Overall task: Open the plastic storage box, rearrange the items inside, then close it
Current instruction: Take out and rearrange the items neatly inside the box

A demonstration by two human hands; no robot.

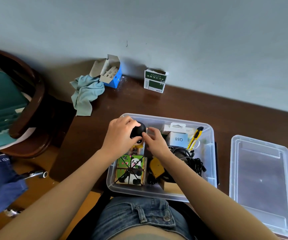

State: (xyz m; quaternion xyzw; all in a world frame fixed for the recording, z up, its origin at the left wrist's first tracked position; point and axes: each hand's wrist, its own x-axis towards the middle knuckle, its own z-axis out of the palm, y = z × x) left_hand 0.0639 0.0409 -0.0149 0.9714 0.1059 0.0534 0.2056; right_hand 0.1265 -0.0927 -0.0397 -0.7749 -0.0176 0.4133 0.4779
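The clear plastic storage box (pixel 210 153) stands open on the dark wooden table. Its lid (pixel 261 184) lies flat to the right. My left hand (pixel 120 135) grips the black round head of a small figurine (pixel 138 131) at the box's far left corner. My right hand (pixel 155 141) pinches the figurine from the right side, low on the head. Inside lie a panda picture cube (pixel 131 169), a yellow gadget (pixel 156 166), black cables (pixel 190 158), a white Q88 carton (pixel 178 139) and a yellow utility knife (pixel 196 136).
A blue cloth (pixel 86 94), an open blue carton (pixel 110 73) and a green-and-white packet (pixel 155 80) sit by the wall. A dark wooden chair (pixel 30 104) with teal items stands left. A metal tool (pixel 35 174) lies on the floor.
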